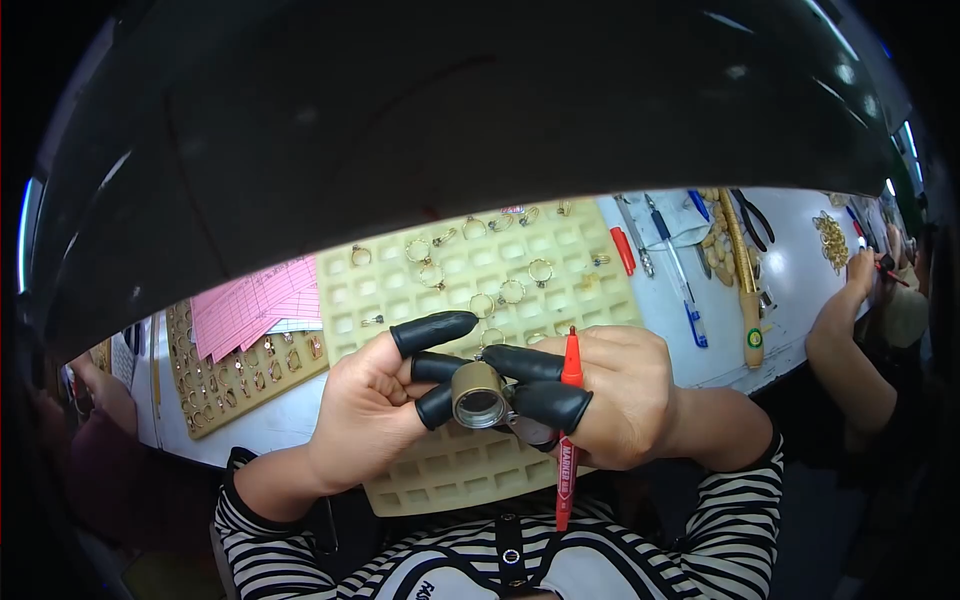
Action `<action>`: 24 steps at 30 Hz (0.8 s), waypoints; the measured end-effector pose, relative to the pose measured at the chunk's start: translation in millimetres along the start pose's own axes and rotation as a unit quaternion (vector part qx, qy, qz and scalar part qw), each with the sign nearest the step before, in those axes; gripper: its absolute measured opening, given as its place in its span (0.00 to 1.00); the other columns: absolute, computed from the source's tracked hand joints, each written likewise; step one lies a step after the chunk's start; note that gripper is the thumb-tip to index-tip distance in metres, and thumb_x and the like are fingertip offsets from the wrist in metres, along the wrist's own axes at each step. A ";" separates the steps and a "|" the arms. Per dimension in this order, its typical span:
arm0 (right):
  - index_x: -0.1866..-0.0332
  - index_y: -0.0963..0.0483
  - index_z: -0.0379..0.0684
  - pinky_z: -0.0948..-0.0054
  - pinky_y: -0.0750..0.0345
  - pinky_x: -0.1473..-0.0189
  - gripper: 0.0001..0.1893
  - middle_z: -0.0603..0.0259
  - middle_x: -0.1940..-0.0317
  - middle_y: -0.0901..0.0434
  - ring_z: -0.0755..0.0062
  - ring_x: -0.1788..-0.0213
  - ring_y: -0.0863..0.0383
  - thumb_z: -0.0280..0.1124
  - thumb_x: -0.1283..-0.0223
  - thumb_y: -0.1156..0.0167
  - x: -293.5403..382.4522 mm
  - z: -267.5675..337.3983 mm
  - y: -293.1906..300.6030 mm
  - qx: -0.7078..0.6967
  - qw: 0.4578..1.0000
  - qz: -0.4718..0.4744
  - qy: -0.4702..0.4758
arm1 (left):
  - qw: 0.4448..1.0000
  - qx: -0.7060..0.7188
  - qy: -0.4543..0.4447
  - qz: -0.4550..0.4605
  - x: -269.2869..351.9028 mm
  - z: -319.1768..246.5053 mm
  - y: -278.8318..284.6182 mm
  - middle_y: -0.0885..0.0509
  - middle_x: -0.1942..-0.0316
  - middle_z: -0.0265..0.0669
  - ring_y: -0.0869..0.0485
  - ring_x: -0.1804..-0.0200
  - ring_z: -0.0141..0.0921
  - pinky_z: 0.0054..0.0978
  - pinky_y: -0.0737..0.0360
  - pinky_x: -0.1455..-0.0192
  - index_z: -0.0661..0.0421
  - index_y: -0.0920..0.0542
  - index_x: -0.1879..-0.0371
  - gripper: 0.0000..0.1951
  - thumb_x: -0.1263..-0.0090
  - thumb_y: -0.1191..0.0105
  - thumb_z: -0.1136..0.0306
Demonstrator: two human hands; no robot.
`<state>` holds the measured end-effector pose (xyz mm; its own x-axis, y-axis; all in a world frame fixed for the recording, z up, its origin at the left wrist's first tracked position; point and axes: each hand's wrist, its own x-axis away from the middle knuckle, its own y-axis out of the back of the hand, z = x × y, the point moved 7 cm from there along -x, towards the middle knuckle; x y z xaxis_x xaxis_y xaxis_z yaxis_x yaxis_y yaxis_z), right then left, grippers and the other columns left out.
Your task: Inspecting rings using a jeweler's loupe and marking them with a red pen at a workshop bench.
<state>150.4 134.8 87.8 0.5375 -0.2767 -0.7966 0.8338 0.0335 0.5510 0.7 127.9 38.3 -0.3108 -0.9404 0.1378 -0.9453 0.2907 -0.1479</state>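
My right hand (630,397) holds a red marker (568,450) and a small metal folding loupe (478,396), with black finger cots on its thumb and index finger. From the other side, my left hand (375,405), also in black finger cots, has its thumb and curled finger against or just behind the loupe. Its index finger stretches over the tray. A thin gold-coloured ring (492,339) shows just beyond the loupe, between the fingertips; what pinches it is hidden. Under both hands lies a cream tray (450,480) of square pockets, with several stone-set rings (540,271) in its far part.
At left, pink paper slips (251,304) overlap a tan ring tray (196,375). On the right are a red cap (622,251), a blue pen (679,262), peanuts (718,240), a wooden-handled tool (750,322), black-handled pliers (752,217) and a gold-coloured pile (831,240) near another person's arm (836,322).
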 end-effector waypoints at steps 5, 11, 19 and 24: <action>0.81 0.32 0.40 0.74 0.30 0.82 0.07 0.60 0.82 0.28 0.68 0.81 0.26 0.26 0.69 0.40 -1.8 -0.2 0.2 -0.002 1.000 0.020 -0.013 | 1.000 -0.011 -0.008 0.000 0.5 -0.5 -0.6 0.20 0.53 0.46 0.20 0.51 0.30 0.24 0.21 0.47 0.65 0.37 0.38 0.25 0.35 0.49 0.83; 0.82 0.33 0.41 0.74 0.30 0.83 0.09 0.61 0.81 0.27 0.69 0.81 0.25 0.27 0.68 0.38 -1.0 -1.6 0.9 -0.012 1.000 0.025 -0.013 | 1.000 -0.020 -0.003 -0.005 -0.3 -2.3 -1.4 0.20 0.53 0.46 0.20 0.51 0.30 0.24 0.21 0.47 0.65 0.37 0.39 0.25 0.35 0.49 0.83; 0.78 0.29 0.39 0.73 0.32 0.83 0.09 0.61 0.81 0.26 0.68 0.81 0.25 0.28 0.63 0.35 -6.8 -8.1 5.6 0.008 0.999 0.043 -0.010 | 0.999 0.019 0.046 0.001 -1.5 -0.8 -1.0 0.21 0.53 0.45 0.19 0.51 0.32 0.25 0.21 0.47 0.65 0.39 0.38 0.24 0.34 0.50 0.82; 0.68 0.30 0.37 0.65 0.32 0.77 0.12 0.59 0.83 0.29 0.57 0.81 0.27 0.22 0.60 0.36 -9.0 -52.2 35.7 0.195 0.965 0.016 -0.177 | 0.997 0.048 0.063 0.000 -5.9 3.0 0.0 0.21 0.53 0.45 0.19 0.50 0.34 0.25 0.20 0.47 0.65 0.39 0.38 0.23 0.32 0.52 0.81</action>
<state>181.8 188.6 101.7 0.4280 -0.5953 -0.6800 0.6695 -0.2966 0.6810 2.8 132.9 34.6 -0.3275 -0.9086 0.2593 -0.9330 0.2675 -0.2407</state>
